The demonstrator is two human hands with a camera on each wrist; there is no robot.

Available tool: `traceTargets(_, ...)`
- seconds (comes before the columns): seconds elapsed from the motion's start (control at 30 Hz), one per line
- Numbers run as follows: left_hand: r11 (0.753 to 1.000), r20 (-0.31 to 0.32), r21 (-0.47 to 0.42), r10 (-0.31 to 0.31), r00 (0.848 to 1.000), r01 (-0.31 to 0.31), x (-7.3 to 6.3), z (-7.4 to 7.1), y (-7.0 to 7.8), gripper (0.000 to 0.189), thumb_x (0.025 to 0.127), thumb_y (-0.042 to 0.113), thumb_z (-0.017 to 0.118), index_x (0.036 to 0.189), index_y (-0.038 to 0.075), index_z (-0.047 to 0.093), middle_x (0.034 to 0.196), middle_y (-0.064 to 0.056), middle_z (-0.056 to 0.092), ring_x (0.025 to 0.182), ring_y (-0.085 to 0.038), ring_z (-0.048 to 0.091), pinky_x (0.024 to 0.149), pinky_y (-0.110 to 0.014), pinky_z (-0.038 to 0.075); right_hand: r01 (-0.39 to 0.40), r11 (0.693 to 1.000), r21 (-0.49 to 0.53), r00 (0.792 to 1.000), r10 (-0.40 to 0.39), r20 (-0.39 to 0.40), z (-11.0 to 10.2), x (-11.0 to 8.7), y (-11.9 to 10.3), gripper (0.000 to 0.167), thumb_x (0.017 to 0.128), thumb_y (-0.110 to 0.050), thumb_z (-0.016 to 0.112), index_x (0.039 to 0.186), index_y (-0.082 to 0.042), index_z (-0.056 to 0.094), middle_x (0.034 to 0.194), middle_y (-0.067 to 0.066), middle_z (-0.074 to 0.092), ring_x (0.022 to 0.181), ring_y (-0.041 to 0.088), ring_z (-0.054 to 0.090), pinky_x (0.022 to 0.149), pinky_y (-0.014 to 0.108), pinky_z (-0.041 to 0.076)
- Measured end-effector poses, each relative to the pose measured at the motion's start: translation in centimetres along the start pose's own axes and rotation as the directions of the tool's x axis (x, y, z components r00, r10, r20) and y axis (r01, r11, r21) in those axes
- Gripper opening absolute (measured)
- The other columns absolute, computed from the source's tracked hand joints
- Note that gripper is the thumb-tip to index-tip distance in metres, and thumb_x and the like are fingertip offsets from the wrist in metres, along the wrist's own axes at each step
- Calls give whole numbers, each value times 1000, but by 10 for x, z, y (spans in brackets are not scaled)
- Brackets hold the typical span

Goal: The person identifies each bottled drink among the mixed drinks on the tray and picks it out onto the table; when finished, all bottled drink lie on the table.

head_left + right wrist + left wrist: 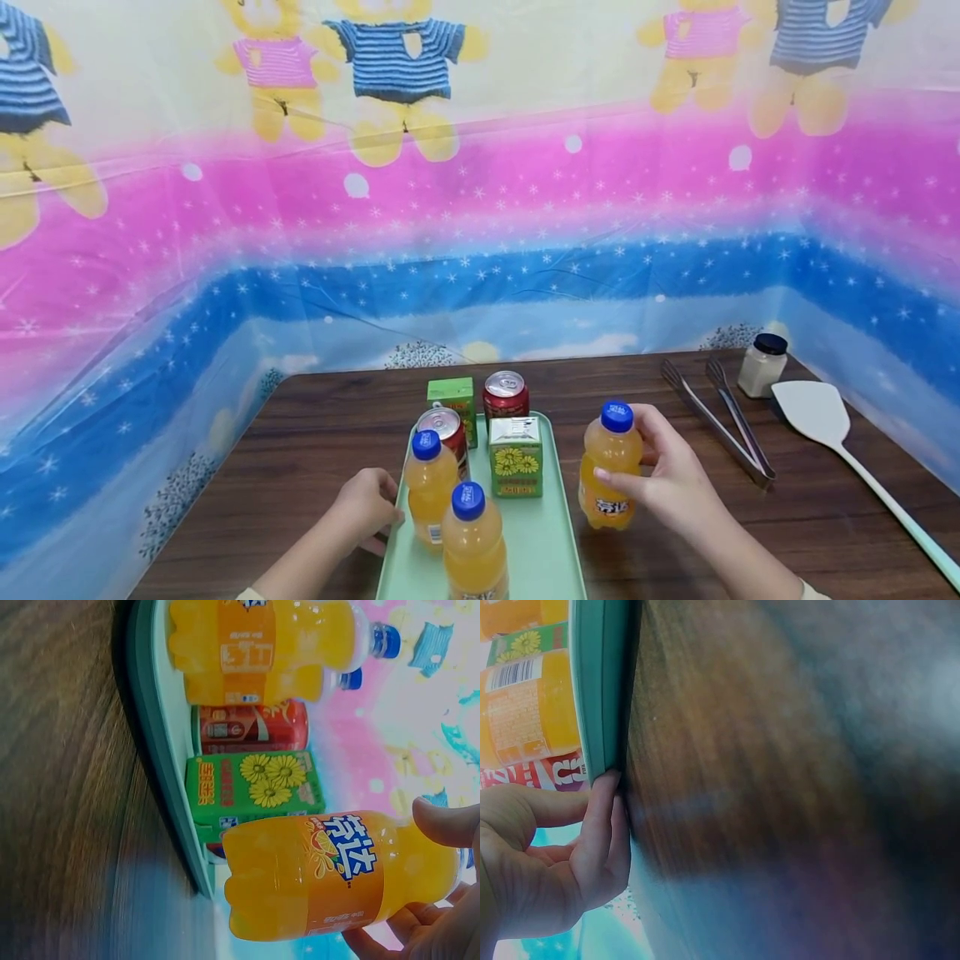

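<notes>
My right hand (670,477) grips an orange soda bottle (609,467) with a blue cap, upright just to the right of the green tray (551,533). In the right wrist view the held bottle (300,877) shows its orange label, and its base looks raised off the table. The left hand (366,510) is at the tray's left side; in the left wrist view its thumb and fingers (604,795) pinch the rim. On the tray stand two more orange soda bottles, one in front (475,546) and one behind (431,492), a red can (442,427) and a green drink carton (516,462).
Toward the tray's far end are another red can (506,396) and a second green carton (453,396). Metal tongs (720,425), a black-lidded jar (762,367) and a white spatula (817,417) lie or stand at the right. A printed cloth surrounds the wooden table (300,450).
</notes>
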State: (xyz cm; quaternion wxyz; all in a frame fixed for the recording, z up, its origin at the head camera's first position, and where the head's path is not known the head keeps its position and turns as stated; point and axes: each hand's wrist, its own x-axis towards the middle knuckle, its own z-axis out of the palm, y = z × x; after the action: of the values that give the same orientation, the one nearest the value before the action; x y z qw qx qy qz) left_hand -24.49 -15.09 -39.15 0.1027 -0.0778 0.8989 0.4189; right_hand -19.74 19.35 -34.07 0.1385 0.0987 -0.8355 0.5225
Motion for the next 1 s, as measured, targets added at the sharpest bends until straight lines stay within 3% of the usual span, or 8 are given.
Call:
traceTargets(0.47, 1000, 1, -6, -30, 1000, 30, 3, 0, 0, 23, 75, -11, 68, 93, -2, 55, 83, -15, 55, 62, -24, 61, 45, -36, 57, 98, 993, -60, 995, -99, -10, 7, 26, 23, 57, 76, -4, 77, 124, -10, 46, 118, 11, 58, 107, 30, 56, 84, 52, 52)
traceTargets(0.63, 1000, -15, -4, -27, 1000, 27, 14, 4, -8, 25, 75, -11, 68, 95, -2, 56, 83, -15, 55, 61, -24, 61, 44, -36, 56, 104, 994, -33, 994, -104, -12, 6, 36, 29, 57, 78, -2, 74, 126, -8, 45, 119, 14, 57, 105, 34, 57, 82, 54, 53)
traceTargets(0.8, 999, -15, 20, -29, 999, 30, 22, 7, -15, 26, 75, -10, 69, 96, -1, 56, 83, -14, 55, 62, -24, 61, 44, -36, 56, 96, 995, -32, 995, -97, -8, 5, 45, 34, 57, 79, -2, 73, 127, -6, 43, 122, 16, 54, 110, 35, 54, 87, 56, 49)
traceTargets(1.0, 999, 5, 30, -31, 1000, 31, 12, 2, -5, 25, 75, -10, 69, 94, -2, 55, 80, -14, 56, 61, -24, 62, 44, -37, 56, 65, 997, -30, 998, -64, 12, 5, 51, 38, 58, 80, -3, 72, 129, -6, 41, 124, 17, 53, 114, 36, 51, 91, 58, 46)
